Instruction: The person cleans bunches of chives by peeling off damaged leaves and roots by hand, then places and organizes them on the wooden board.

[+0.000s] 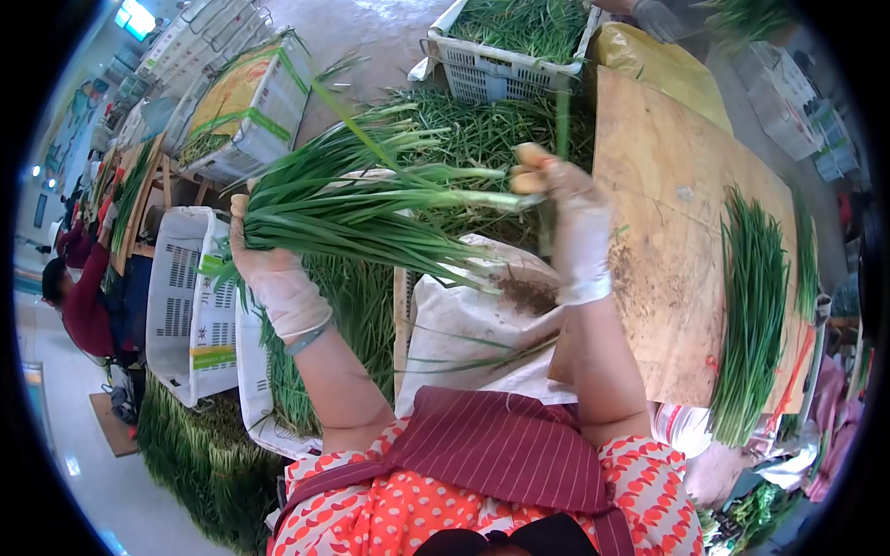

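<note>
My left hand [264, 264], in a pale glove, is closed round a bunch of long green leafy stalks [343, 199]. The bunch points right, its pale stem ends near my other hand. My right hand [565, 199], also gloved, is raised at the right of those ends with its fingers bent together. It is blurred, and a green blade beside it is smeared, so what it pinches is unclear. Below the hands lies a white sack [464, 315] with dark soil on it. A white crate of green stalks [348, 306] stands under my left forearm.
At the right, a wooden board [658, 204] bears a bundle of stalks [753, 306]. Ahead is a full white crate [505, 74] beside a yellow sack [658, 65]. An empty crate [190, 306] stands left. A co-worker [88, 296] is far left; another person's gloved hand [658, 18] shows at the top.
</note>
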A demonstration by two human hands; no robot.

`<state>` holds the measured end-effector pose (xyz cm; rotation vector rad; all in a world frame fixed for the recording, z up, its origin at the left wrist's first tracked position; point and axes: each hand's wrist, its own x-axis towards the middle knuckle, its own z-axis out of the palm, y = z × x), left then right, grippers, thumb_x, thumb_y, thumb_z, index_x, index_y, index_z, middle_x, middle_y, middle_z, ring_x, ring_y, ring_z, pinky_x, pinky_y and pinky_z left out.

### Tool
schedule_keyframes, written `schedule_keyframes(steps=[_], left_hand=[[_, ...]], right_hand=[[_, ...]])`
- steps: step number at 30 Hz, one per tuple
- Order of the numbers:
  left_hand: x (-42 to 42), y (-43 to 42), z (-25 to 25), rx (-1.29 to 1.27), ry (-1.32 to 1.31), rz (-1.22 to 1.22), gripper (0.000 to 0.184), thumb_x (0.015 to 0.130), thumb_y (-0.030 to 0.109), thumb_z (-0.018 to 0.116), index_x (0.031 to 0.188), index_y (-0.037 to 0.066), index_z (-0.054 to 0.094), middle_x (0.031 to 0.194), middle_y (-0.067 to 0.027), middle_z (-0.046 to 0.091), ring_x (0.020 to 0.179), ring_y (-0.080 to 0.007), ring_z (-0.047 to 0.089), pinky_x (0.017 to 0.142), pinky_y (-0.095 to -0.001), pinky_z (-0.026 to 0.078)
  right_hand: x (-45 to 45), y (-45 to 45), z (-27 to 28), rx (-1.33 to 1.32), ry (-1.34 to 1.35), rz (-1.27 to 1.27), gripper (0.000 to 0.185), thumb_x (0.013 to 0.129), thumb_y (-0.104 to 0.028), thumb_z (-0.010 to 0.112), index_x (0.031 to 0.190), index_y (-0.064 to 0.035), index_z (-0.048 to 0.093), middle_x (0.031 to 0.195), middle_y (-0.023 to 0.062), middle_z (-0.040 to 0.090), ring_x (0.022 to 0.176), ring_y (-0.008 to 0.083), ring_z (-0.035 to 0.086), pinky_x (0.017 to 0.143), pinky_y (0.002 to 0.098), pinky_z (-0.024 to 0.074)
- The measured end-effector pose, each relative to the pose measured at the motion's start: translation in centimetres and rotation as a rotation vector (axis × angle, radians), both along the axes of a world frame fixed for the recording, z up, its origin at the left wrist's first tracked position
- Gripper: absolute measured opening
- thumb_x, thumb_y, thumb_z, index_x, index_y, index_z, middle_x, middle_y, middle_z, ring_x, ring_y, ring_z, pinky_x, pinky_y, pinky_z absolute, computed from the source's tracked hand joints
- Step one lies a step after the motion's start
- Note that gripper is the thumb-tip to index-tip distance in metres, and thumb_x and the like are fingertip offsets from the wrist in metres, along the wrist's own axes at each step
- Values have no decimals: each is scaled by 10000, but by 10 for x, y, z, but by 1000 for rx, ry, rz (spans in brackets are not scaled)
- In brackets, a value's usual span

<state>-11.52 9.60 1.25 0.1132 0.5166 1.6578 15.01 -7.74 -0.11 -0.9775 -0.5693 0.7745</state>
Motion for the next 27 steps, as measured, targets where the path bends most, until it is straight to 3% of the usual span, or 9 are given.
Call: schedule_keyframes(steps=[4,6,10,12,14,16,21,25,27], left_hand=[[-28,12,-21,62,123,-92,319,857,153,415,1097,32,587,1125,-127,593,1070,-274,535,949,-453,406],[-15,2,-8,-3,162,-25,312,863,160,414,1087,38,593,1124,-122,595,1061,-274,541,948,-449,407],[-13,5,-9,-98,119,-22,289,865,161,422,1055,49,610,1112,-107,604,1032,-269,558,942,-444,413],[-16,8,-12,-85,33,-60,287,865,157,421,1054,52,611,1112,-106,605,1027,-265,562,938,-447,415],[-13,5,-9,-71,-56,-94,285,865,153,420,1052,55,612,1113,-106,606,1021,-262,565,935,-450,417],[-1,-8,2,16,180,-64,266,867,140,415,1041,50,596,1091,-103,605,1071,-272,534,969,-461,382],[1,-13,0,334,-23,-233,221,870,127,412,1006,36,562,1043,-105,597,1151,-290,465,1022,-452,319],[-1,-16,0,410,-158,-356,214,872,123,407,990,28,559,1033,-101,600,1155,-306,458,1027,-468,309],[15,-21,7,301,87,-147,221,873,124,405,986,23,565,1029,-100,605,1145,-310,469,1020,-473,318]], right_hand=[[51,-7,-34,-450,-337,-94,313,813,-146,638,1118,-79,616,1003,93,658,899,152,610,832,243,461],[46,-14,-12,-456,-1375,-313,537,713,-149,706,1222,-117,537,1134,106,602,1005,225,572,882,288,448],[2,2,27,-32,-1195,252,675,622,-128,745,1254,-153,508,1202,108,557,1095,269,524,945,340,398],[-15,13,15,-91,-1519,89,611,654,-208,729,1230,-196,526,1114,71,606,1013,250,564,881,344,422],[-20,20,3,-50,-1454,29,452,689,-224,709,1128,-196,607,1052,48,634,933,240,593,807,344,435],[-23,20,7,-82,-1034,125,280,717,-243,685,995,-208,677,973,47,651,887,252,603,763,359,434],[-22,25,16,9,-392,161,205,720,21,698,922,23,664,962,103,633,860,123,584,808,225,474],[-23,27,15,4,-259,130,216,704,-20,716,917,-9,678,919,87,649,864,127,596,800,248,475],[-24,29,7,1,-565,-146,194,692,-72,725,881,-45,691,836,74,664,807,160,620,746,271,487]])
